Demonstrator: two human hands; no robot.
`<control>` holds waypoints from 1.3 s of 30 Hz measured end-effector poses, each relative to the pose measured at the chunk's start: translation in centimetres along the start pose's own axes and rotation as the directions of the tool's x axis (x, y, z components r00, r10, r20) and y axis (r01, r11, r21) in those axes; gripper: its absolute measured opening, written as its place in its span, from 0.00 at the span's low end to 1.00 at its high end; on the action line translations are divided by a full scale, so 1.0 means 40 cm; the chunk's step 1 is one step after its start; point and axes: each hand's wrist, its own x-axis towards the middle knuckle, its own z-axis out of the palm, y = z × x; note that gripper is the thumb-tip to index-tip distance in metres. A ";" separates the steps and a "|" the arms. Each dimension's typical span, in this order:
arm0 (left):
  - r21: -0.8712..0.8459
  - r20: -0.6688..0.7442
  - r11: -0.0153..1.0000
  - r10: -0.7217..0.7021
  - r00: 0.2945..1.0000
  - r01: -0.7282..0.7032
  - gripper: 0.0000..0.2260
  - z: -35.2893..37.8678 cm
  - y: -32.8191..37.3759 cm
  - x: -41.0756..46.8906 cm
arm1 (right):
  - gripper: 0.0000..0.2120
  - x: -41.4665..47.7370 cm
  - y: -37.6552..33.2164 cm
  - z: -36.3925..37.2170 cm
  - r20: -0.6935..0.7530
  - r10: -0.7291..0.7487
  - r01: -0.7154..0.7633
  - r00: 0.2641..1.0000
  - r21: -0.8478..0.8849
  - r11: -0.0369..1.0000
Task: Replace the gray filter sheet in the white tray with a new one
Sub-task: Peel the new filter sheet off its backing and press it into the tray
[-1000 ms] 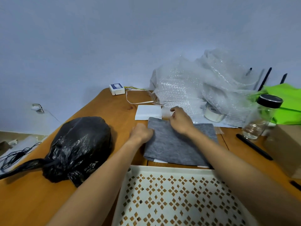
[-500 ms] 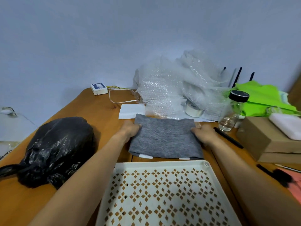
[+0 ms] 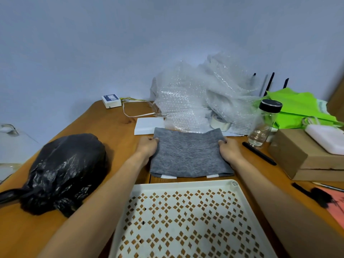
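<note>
A gray filter sheet (image 3: 189,153) is held just beyond the white tray's far edge, over the wooden table. My left hand (image 3: 148,147) pinches its left edge and my right hand (image 3: 229,148) pinches its right edge. The far edge of the sheet is raised and curls up a little. Two white strips show under its near edge. The white tray (image 3: 186,185) lies close to me; its floor is pierced with diamond-shaped holes and holds no sheet.
A tied black plastic bag (image 3: 61,172) lies left of the tray. Bubble wrap (image 3: 201,95) and a tape roll (image 3: 220,121) are behind the sheet. A glass bottle (image 3: 265,123), a black pen (image 3: 258,153) and cardboard boxes (image 3: 301,157) stand at the right.
My right hand went from the sheet's top middle to its right edge. Both hands now grip the sheet by its sides, and its far edge has come up.
</note>
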 end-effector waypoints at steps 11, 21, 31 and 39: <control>-0.144 -0.013 0.967 0.212 0.977 -0.212 0.08 -0.063 0.070 -0.115 | 0.17 -0.100 -0.085 -0.082 -0.080 -0.122 0.132 0.989 0.140 0.981; -0.202 0.160 0.979 0.038 0.986 -0.005 0.06 -0.137 -0.031 -0.318 | 0.16 -0.335 -0.070 -0.158 0.082 -0.016 0.005 0.997 0.135 0.991; -0.153 0.221 0.988 0.012 0.975 0.023 0.09 -0.200 -0.168 -0.466 | 0.16 -0.515 -0.014 -0.184 0.177 0.004 -0.003 0.984 -0.004 1.000; 0.196 0.211 0.974 0.073 0.975 -0.115 0.11 -0.191 -0.157 -0.526 | 0.12 -0.540 -0.002 -0.137 0.178 0.040 0.008 0.983 -0.260 0.966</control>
